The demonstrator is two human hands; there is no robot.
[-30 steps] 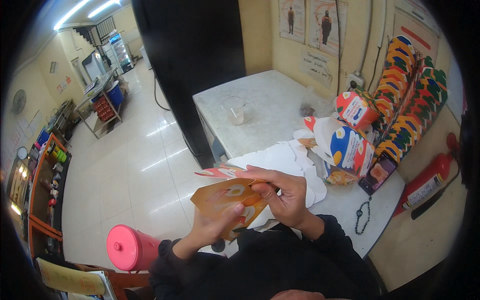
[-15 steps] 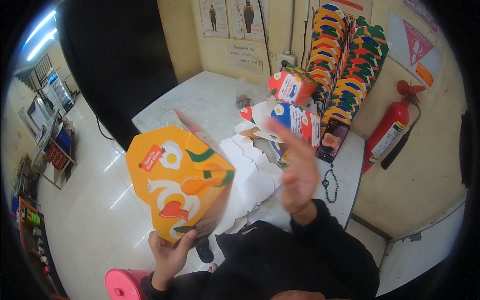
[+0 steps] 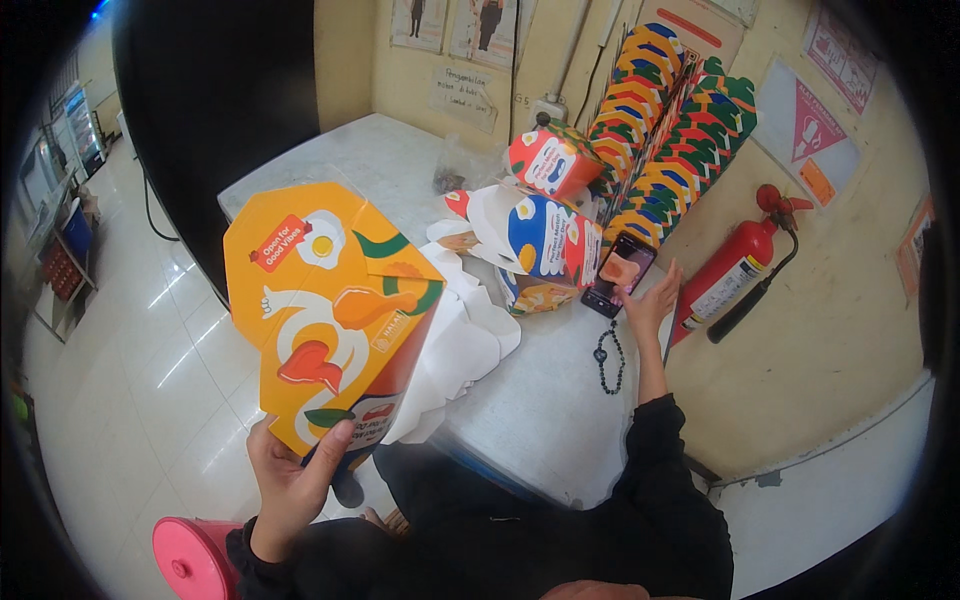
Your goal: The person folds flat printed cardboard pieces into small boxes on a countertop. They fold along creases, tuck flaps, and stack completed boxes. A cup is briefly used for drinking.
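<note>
My left hand (image 3: 285,480) grips a yellow cardboard food box (image 3: 330,290) by its lower edge, thumb in front. The box is partly folded, with printed eggs and a drumstick, and I hold it up over the table's left side. My right hand (image 3: 652,308) is at the phone (image 3: 624,268), its fingers spread and a digit at the lit screen. The phone lies on the table near the right edge. Below it rests a loop of dark beads (image 3: 610,362). White-sided flat cardboard blanks (image 3: 470,345) lie partly hidden behind the yellow box.
Folded colourful boxes (image 3: 548,240) and a red one (image 3: 553,163) stand mid-table. Tall nested box stacks (image 3: 685,150) lean against the wall. A clear plastic bag (image 3: 460,165) lies farther back. A fire extinguisher (image 3: 728,262) hangs at right; a pink lidded bin (image 3: 185,560) stands lower left.
My right hand has moved from above the blanks rightward to the phone. My left hand still holds the yellow box, which sits further left in view. The view has shifted too.
</note>
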